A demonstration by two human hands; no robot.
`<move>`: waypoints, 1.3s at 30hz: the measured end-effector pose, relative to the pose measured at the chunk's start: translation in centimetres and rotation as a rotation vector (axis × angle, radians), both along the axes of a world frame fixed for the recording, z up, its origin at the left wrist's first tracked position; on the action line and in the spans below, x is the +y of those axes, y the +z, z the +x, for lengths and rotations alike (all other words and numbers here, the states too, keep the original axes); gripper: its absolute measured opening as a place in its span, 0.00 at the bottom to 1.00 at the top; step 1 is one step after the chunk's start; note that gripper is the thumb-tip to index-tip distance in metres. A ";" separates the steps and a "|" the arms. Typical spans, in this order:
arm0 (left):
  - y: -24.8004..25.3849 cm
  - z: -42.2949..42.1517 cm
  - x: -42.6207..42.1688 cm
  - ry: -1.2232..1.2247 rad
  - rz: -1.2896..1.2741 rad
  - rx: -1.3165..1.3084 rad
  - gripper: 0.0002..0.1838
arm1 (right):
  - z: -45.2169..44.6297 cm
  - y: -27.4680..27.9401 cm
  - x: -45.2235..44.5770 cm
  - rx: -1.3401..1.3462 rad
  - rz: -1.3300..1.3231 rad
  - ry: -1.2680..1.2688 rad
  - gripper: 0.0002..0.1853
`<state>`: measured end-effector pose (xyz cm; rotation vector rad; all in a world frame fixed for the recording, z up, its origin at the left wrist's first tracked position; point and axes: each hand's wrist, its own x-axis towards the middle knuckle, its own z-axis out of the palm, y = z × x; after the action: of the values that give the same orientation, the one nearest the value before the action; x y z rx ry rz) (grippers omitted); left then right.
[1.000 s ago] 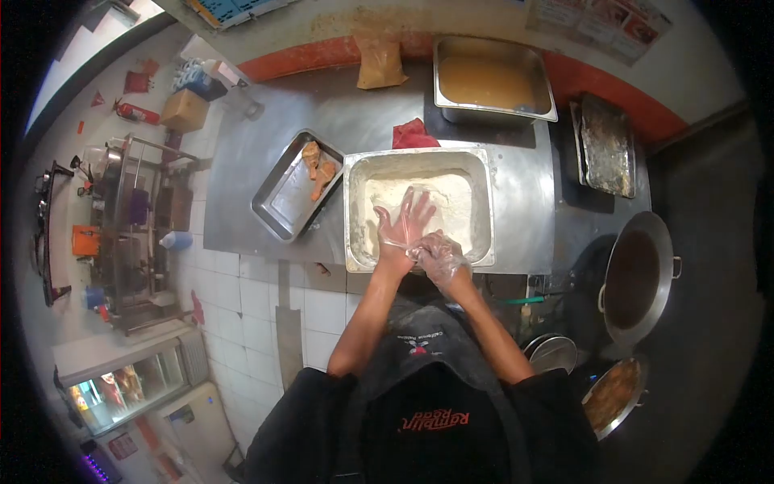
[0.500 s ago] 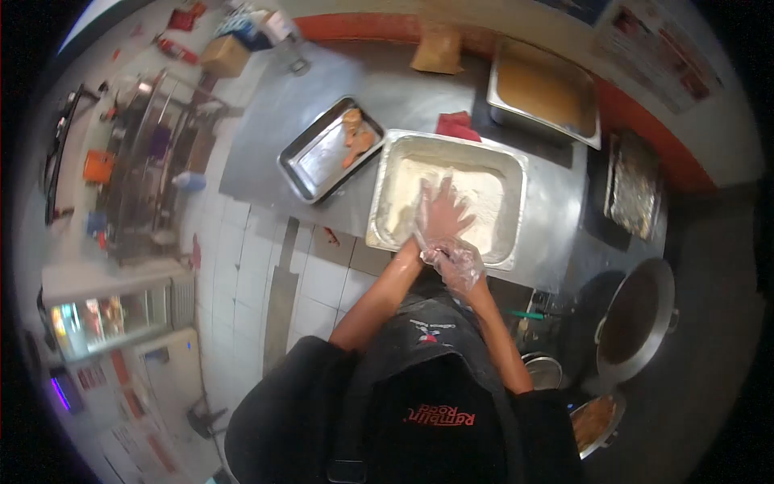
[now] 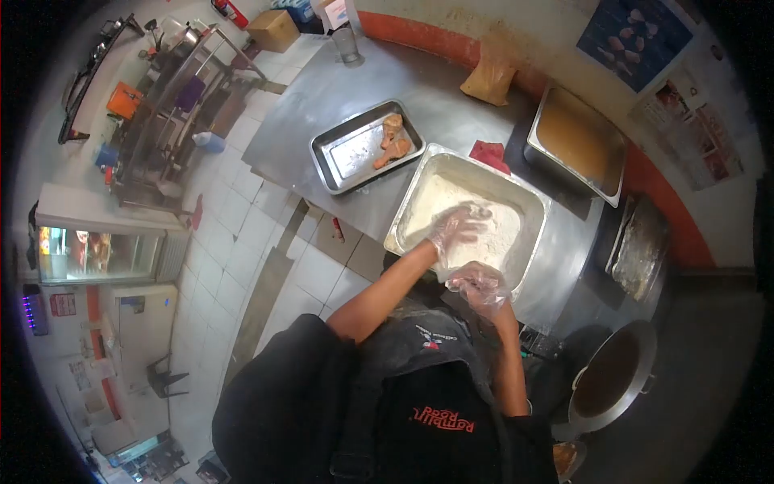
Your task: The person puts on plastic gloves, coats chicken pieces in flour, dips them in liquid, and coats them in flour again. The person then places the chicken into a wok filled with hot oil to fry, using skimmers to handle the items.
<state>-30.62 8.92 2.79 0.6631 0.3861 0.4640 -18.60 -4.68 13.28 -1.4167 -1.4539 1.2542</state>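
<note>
The steel surface (image 3: 302, 93) carries flour (image 3: 501, 230) beneath the spread left hand (image 3: 458, 229); the right hand (image 3: 477, 286), grip unclear, is by the pan's near rim (image 3: 393, 242).

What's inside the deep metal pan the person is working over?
Pale, flour-like powder lies in the deep metal pan. The gloved left hand hides some of it. Anything buried underneath cannot be seen.
</note>
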 end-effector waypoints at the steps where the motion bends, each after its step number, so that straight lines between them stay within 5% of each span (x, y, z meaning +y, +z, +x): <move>1: 0.2 -1.6 1.3 0.108 0.034 -0.035 0.31 | 0.5 0.8 0.3 -0.023 -0.021 0.013 0.07; 2: 0.5 -3.2 3.1 0.210 0.071 -0.070 0.29 | 0.8 1.3 0.9 -0.024 -0.014 0.004 0.07; 4: 2.9 -5.9 7.7 0.535 0.492 0.599 0.19 | 1.9 2.2 1.7 -0.158 0.004 -0.204 0.09; 6: 7.9 -9.8 12.9 0.388 0.977 1.230 0.21 | 3.5 1.1 2.1 -0.210 -0.019 -0.245 0.10; 8: -2.6 -13.6 20.4 0.512 1.175 1.471 0.35 | 3.9 0.5 2.5 -0.182 -0.084 -0.338 0.11; 9: -2.8 -13.8 20.9 0.485 1.189 1.450 0.35 | 3.7 1.2 2.7 -0.221 -0.086 -0.341 0.12; 12: -3.1 -12.5 23.0 -0.217 1.460 1.456 0.51 | 2.3 1.9 3.1 -0.196 -0.268 -0.445 0.11; 15: -4.5 -12.2 25.7 -0.428 1.366 1.345 0.58 | 0.8 0.8 2.9 -0.173 -0.159 -0.470 0.13; 18: -5.0 -12.1 27.8 -0.385 1.501 1.322 0.59 | -0.8 -1.0 3.4 -0.412 -0.109 -0.391 0.14; 20: -4.7 -12.0 27.9 -0.350 1.577 1.311 0.59 | -2.3 -2.6 3.5 -0.330 -0.218 -0.464 0.15; 21: -2.7 -10.6 26.3 -0.442 1.699 1.486 0.46 | -3.0 -3.6 3.5 -0.405 -0.192 -0.471 0.15; 22: -4.8 -10.4 27.1 -0.459 1.715 1.455 0.46 | -3.4 -4.5 3.3 -0.483 -0.165 -0.473 0.15; 24: -8.2 -10.3 27.8 -0.002 1.851 1.251 0.23 | -3.7 -3.7 4.0 -0.462 -0.220 -0.474 0.15; 25: -7.7 -11.1 27.8 -0.127 2.007 1.124 0.15 | -3.6 -3.2 4.4 -0.377 -0.291 -0.525 0.15; 28: -7.6 -11.5 28.5 -0.187 1.818 1.140 0.15 | -3.6 -3.4 4.1 -0.323 -0.284 -0.650 0.13; 29: -8.5 -12.5 28.7 -0.038 1.985 0.894 0.15 | -3.2 -3.7 4.0 -0.335 -0.253 -0.685 0.13; 32: -9.5 -13.9 28.4 0.026 1.839 0.956 0.17 | -2.8 -3.9 3.3 -0.293 -0.164 -0.758 0.12; 33: -7.1 -14.3 27.9 -0.141 1.507 1.022 0.25 | -2.7 -2.9 3.5 -0.267 -0.193 -0.806 0.11; 34: -4.3 -14.5 26.3 -0.141 1.516 1.012 0.25 | -2.5 -1.9 3.6 -0.243 -0.221 -0.858 0.11; 35: -1.5 -14.3 24.4 0.052 1.030 0.842 0.24 | -2.4 -1.0 3.7 -0.181 -0.284 -0.912 0.12; 37: 1.4 -13.9 21.5 0.174 0.972 0.622 0.22 | -2.1 -1.3 3.0 -0.131 -0.283 -0.942 0.12; 38: 1.9 -13.3 20.3 0.140 1.408 0.559 0.21 | -1.5 -1.4 2.8 -0.089 -0.272 -0.953 0.13; 39: 1.9 -11.9 18.2 0.131 1.581 0.452 0.20 | -0.9 -1.5 2.9 -0.096 -0.273 -0.936 0.13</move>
<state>-42.50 27.16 4.66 2.3119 0.4406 0.7088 -19.46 -1.81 11.78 -2.0124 -0.5063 0.7777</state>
